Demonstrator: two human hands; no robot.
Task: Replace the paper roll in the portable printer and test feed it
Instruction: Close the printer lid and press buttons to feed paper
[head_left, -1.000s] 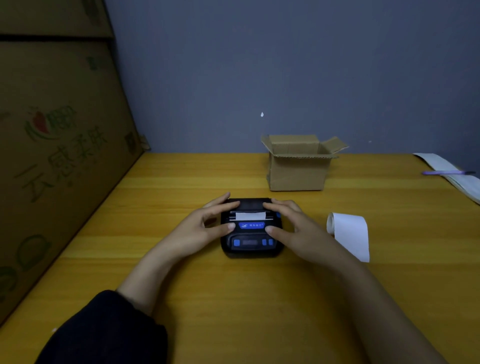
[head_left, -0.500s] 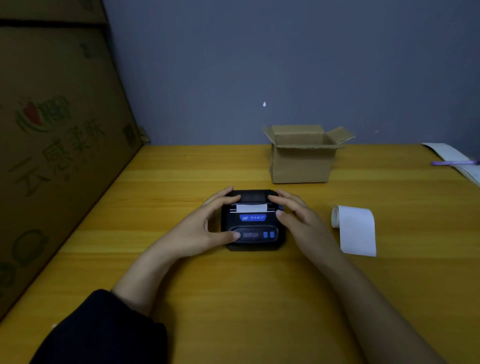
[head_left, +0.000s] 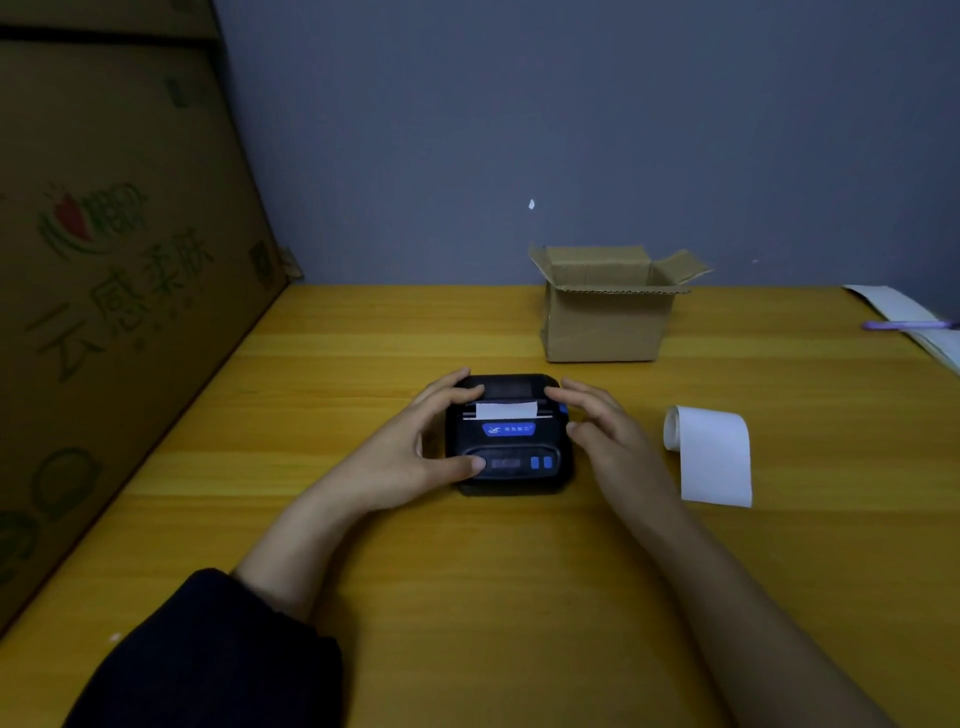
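Printer (head_left: 509, 436) sits on our wooden table (head_left: 467, 597), near the middle, lid closed with a short white paper tab (head_left: 506, 409) poking from its slot. Since 1 second ago our right thumb has come off the front panel, and the right hand (head_left: 608, 436) now hovers open at the printer's right edge, grasping nothing; we cannot tell whether its fingertips touch the lid corner. Our left hand (head_left: 410, 452) wraps the left side, fingers on the lid's back corner, and its thumb has slid down onto the leftmost button of the front panel. We judge that the new roll is seated and the feed test is starting; the tab has not lengthened visibly yet. To the right, well apart from the printer, lies 1 loose paper roll (head_left: 711, 452), partly unrolled, probably the old one. Behind stands 1 small cardboard box (head_left: 605, 322), flaps open; its inside is hidden from us.
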